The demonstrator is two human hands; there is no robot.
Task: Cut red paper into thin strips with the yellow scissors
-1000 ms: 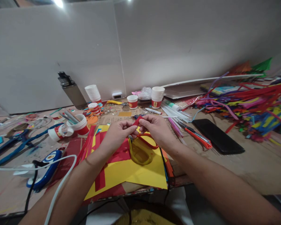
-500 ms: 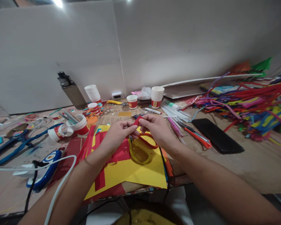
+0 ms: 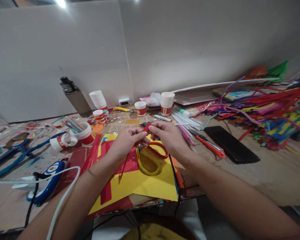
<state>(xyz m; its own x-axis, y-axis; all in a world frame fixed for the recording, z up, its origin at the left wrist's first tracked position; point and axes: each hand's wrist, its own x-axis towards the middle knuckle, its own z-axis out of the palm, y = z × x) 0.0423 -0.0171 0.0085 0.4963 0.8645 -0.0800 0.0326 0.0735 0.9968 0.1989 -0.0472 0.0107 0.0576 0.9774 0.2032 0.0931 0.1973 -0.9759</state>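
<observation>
Both hands meet above yellow paper (image 3: 150, 186), pinching one small red paper piece (image 3: 147, 128) between them. My left hand (image 3: 130, 139) has its thumb and fingers closed on the piece's left side; a thin red strip hangs below this hand. My right hand (image 3: 163, 133) grips the same piece from the right, thumb on top. Just beneath the hands lie scissors with red and yellow handles (image 3: 150, 171), their blades hidden by the fingers. Red paper (image 3: 130, 163) rests on the yellow sheet.
At the back stand paper cups (image 3: 140, 108) and a dark bottle (image 3: 76, 98). To the right lie an orange cutter (image 3: 211, 146), a black phone (image 3: 231, 144) and colourful pipe cleaners (image 3: 272, 113). A white cable (image 3: 65, 196) crosses near my left forearm.
A thin red strip now shows hanging below my left hand. Both hands keep their pinch on the red piece, and the view has shifted slightly.
</observation>
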